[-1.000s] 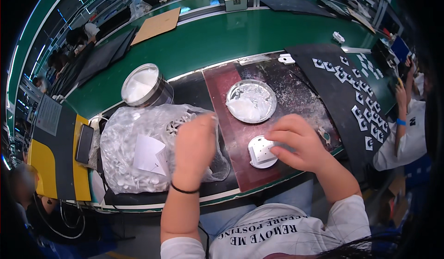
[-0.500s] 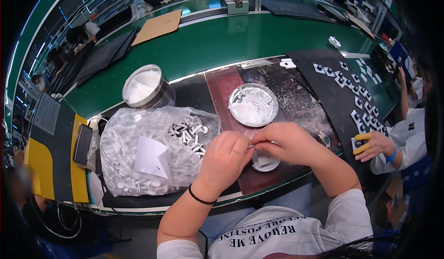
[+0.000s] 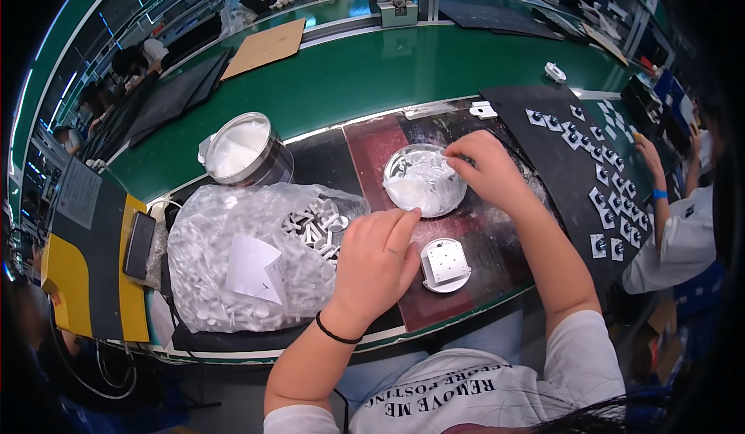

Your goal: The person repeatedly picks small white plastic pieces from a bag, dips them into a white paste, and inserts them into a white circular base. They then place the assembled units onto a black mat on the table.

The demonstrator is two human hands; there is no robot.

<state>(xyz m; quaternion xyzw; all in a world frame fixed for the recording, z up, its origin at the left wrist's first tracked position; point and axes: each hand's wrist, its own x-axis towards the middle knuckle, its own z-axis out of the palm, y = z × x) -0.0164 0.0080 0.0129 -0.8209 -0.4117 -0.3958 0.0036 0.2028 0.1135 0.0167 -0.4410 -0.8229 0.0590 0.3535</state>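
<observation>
My left hand (image 3: 375, 257) is closed, with thumb and fingertips together near the front rim of a shallow round silver dish (image 3: 392, 193). What it holds, if anything, is too small to make out. A whitish, translucent mass (image 3: 423, 178) lies in the dish. My right hand (image 3: 490, 170) is at the dish's far right rim, fingertips pinched over it; whatever is between them is hidden. A white round part with a square raised plate (image 3: 446, 265) sits on the mat, right of my left hand. Left of that hand, an open clear plastic bag (image 3: 209, 236) holds many small white stemmed pieces (image 3: 317, 224).
A round metal tin (image 3: 268, 159) with white contents stands behind the bag. A folded paper (image 3: 254, 267) lies on the bag. At left are a yellow-and-black machine (image 3: 93, 279) and a phone-like device (image 3: 139, 245). A co-worker's hand (image 3: 648, 155) is beside a black mat (image 3: 535, 96) of small parts.
My hands have separated. The right moved up and away to the dish, uncovering the white round part; the left stayed nearly in place. The co-worker's hand moved farther back.
</observation>
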